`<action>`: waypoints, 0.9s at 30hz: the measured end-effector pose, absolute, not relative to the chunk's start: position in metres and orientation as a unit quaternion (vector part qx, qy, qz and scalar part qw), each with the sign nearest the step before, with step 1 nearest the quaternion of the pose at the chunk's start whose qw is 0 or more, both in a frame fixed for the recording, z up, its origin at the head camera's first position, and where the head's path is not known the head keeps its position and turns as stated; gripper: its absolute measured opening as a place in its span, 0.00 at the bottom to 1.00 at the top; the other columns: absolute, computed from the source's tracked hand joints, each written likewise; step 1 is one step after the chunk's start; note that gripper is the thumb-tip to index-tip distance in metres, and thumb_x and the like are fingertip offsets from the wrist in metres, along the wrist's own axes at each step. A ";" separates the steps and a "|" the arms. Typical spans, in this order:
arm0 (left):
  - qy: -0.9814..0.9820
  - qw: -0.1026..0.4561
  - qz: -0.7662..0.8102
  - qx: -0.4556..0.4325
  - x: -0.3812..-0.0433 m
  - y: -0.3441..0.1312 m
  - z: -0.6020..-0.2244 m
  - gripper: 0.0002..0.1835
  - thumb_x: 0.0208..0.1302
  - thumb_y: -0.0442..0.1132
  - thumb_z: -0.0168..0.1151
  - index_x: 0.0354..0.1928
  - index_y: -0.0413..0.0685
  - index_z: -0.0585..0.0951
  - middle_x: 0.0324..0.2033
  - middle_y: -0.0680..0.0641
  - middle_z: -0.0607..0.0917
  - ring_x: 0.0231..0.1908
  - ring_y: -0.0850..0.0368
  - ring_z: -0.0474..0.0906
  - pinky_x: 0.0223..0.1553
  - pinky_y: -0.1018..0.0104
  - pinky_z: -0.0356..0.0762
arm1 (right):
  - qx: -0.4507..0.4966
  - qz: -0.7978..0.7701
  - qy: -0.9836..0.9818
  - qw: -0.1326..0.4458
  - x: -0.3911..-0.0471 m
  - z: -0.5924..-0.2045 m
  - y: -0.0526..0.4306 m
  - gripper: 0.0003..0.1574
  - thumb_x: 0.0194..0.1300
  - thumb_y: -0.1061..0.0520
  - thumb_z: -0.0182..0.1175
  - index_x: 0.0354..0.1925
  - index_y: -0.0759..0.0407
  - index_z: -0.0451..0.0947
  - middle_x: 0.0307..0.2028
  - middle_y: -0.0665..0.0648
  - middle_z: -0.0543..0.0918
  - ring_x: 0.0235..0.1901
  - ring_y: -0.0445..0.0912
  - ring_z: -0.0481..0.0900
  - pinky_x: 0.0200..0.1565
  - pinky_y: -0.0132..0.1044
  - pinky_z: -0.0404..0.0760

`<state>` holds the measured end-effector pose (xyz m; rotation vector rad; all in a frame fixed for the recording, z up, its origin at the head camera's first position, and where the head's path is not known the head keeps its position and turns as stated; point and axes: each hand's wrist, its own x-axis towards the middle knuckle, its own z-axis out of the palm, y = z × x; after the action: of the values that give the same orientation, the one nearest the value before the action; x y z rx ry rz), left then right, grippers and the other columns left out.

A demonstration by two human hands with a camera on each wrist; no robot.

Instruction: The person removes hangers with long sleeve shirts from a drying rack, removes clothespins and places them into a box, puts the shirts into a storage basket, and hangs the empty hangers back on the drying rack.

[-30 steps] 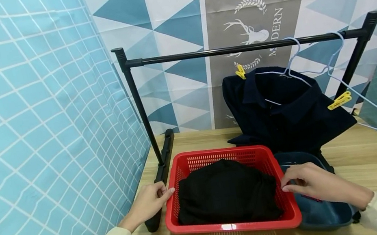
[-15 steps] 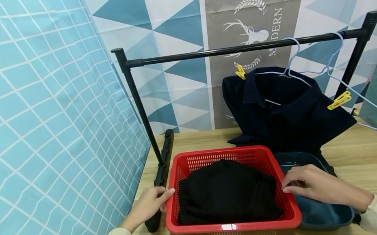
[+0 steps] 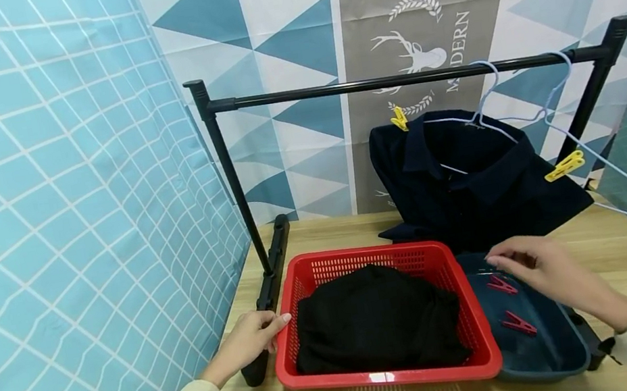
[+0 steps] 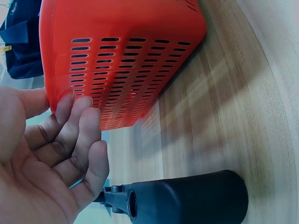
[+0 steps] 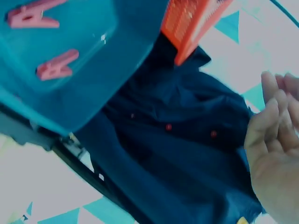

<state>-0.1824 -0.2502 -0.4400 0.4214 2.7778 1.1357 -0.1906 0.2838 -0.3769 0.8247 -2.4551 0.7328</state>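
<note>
My left hand (image 3: 246,344) pinches the left rim of a red plastic basket (image 3: 389,382); in the left wrist view its thumb lies at the rim and the fingers curl against the outer wall. A crumpled black garment (image 3: 377,322) fills the basket. Above a dark blue tray (image 3: 550,349) hovers my right hand (image 3: 560,273), its fingers loosely bent and holding nothing. Inside that tray lie two red clothespins, one nearer the hand (image 3: 501,285) and another clothespin (image 3: 519,324) closer to me. The right wrist view shows the right hand's fingers (image 5: 275,112) apart from the navy shirt (image 5: 177,149).
A black clothes rack (image 3: 334,90) spans the back, with its foot (image 3: 271,277) left of the basket. From it hangs a navy shirt (image 3: 471,177) on a light blue hanger, with yellow clothespins (image 3: 564,167) at its shoulders. A second hanger (image 3: 623,167) hangs at the right.
My right hand has left the basket's right rim and moved up and right over the tray, uncovering the red clothespins. The left hand and the basket stay in place.
</note>
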 end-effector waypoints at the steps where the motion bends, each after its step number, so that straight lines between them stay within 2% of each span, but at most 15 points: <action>1: 0.915 0.055 0.374 0.139 -0.182 -0.250 -0.440 0.24 0.78 0.57 0.55 0.25 0.50 0.79 0.20 0.48 0.82 0.23 0.50 0.80 0.26 0.65 0.75 | 0.286 0.261 -0.890 0.241 -0.192 -0.373 0.287 0.13 0.64 0.67 0.70 0.43 0.51 0.86 0.31 0.42 0.80 0.24 0.34 0.69 0.26 0.28 0.69; 6: 0.913 0.057 0.381 0.135 -0.182 -0.250 -0.441 0.24 0.78 0.57 0.55 0.26 0.50 0.80 0.20 0.48 0.83 0.23 0.49 0.81 0.26 0.65 0.75 | 0.234 0.254 -0.874 0.341 -0.202 -0.362 0.308 0.12 0.59 0.69 0.72 0.40 0.57 0.87 0.27 0.50 0.84 0.21 0.31 0.69 0.23 0.24 0.65; 10: 0.909 0.063 0.391 0.131 -0.182 -0.250 -0.441 0.24 0.78 0.56 0.55 0.26 0.49 0.80 0.20 0.49 0.82 0.24 0.48 0.82 0.28 0.63 0.77 | 0.188 0.262 -0.866 0.382 -0.210 -0.359 0.329 0.08 0.61 0.68 0.72 0.39 0.61 0.88 0.26 0.54 0.85 0.21 0.25 0.69 0.22 0.23 0.65; 14: 0.903 0.069 0.403 0.127 -0.182 -0.251 -0.442 0.25 0.78 0.56 0.54 0.27 0.47 0.80 0.21 0.51 0.82 0.25 0.47 0.83 0.31 0.58 0.81 | 0.130 0.275 -0.868 0.393 -0.210 -0.354 0.341 0.05 0.66 0.64 0.70 0.41 0.63 0.87 0.25 0.39 0.81 0.22 0.23 0.67 0.23 0.22 0.63; 17: 0.901 0.072 0.408 0.126 -0.182 -0.251 -0.442 0.25 0.78 0.57 0.54 0.27 0.47 0.80 0.21 0.52 0.82 0.25 0.49 0.83 0.31 0.55 0.81 | 0.084 0.278 -0.866 0.407 -0.209 -0.351 0.345 0.10 0.69 0.61 0.68 0.47 0.65 0.85 0.24 0.32 0.75 0.20 0.23 0.65 0.22 0.23 0.62; 19: 0.901 0.072 0.409 0.126 -0.182 -0.251 -0.443 0.24 0.78 0.56 0.54 0.28 0.47 0.80 0.21 0.52 0.82 0.25 0.50 0.82 0.31 0.56 0.81 | 0.056 0.274 -0.866 0.414 -0.209 -0.350 0.347 0.16 0.72 0.59 0.66 0.53 0.66 0.81 0.22 0.36 0.75 0.18 0.23 0.64 0.21 0.23 0.61; 22: 0.899 0.076 0.414 0.121 -0.182 -0.251 -0.443 0.24 0.78 0.56 0.55 0.29 0.47 0.81 0.21 0.52 0.82 0.25 0.50 0.82 0.30 0.58 0.81 | 0.028 0.263 -0.868 0.420 -0.211 -0.349 0.350 0.21 0.75 0.56 0.63 0.61 0.66 0.76 0.19 0.47 0.76 0.15 0.26 0.62 0.21 0.25 0.59; 24: 0.898 0.079 0.417 0.118 -0.182 -0.251 -0.443 0.24 0.78 0.56 0.55 0.29 0.47 0.81 0.21 0.51 0.82 0.26 0.49 0.83 0.31 0.59 0.81 | 0.019 0.258 -0.870 0.420 -0.211 -0.350 0.352 0.22 0.76 0.55 0.61 0.62 0.66 0.76 0.18 0.53 0.77 0.14 0.27 0.61 0.23 0.26 0.58; 27: 0.896 0.081 0.421 0.114 -0.182 -0.251 -0.442 0.24 0.78 0.56 0.55 0.29 0.47 0.81 0.20 0.48 0.82 0.26 0.47 0.83 0.31 0.59 0.80 | 0.018 0.248 -0.870 0.425 -0.212 -0.352 0.354 0.21 0.77 0.55 0.60 0.60 0.67 0.79 0.18 0.57 0.76 0.13 0.28 0.60 0.21 0.28 0.58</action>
<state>-0.1817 -0.2508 -0.4422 0.3410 2.6788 1.2587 -0.2119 0.3540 -0.3519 0.0460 -2.1760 0.6205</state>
